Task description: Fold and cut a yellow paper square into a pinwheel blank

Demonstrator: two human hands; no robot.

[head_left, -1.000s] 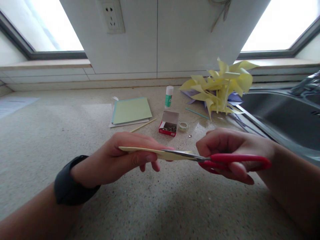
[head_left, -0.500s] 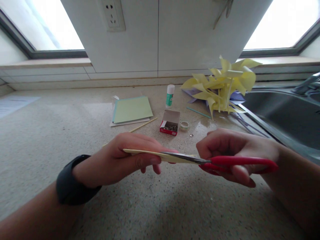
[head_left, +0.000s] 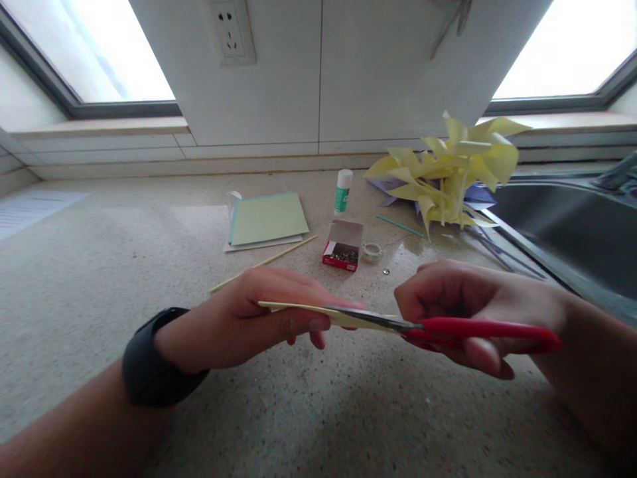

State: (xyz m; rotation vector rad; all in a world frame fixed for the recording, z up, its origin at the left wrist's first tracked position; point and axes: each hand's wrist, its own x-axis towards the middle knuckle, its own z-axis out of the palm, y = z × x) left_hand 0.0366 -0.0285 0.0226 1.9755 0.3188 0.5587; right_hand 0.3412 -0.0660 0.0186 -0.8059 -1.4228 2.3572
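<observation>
My left hand [head_left: 279, 312] pinches a piece of pale yellow paper [head_left: 271, 305], seen almost edge-on, above the counter. Red-handled scissors [head_left: 488, 326] are in my right hand [head_left: 458, 299], with fingers and thumb through the loops. Their blades lie along the paper, pointing left towards my left fingertips. Beyond my hands stand an open red box of metal pins [head_left: 343, 255], a roll of clear tape [head_left: 372, 251] and a single small pin [head_left: 386, 271]. A thin pale stick [head_left: 279, 255] lies behind my left hand.
A stack of coloured paper [head_left: 269, 219] lies at the back, near an upright glue stick [head_left: 343, 191]. Yellow paper pinwheels [head_left: 452, 172] are heaped at the right, with a blue stick [head_left: 399, 226] before them. The sink [head_left: 562, 226] borders the counter at right.
The whole view has shifted slightly, so everything appears a little further right. Both hands keep their hold, and the scissors still lie along the paper.
</observation>
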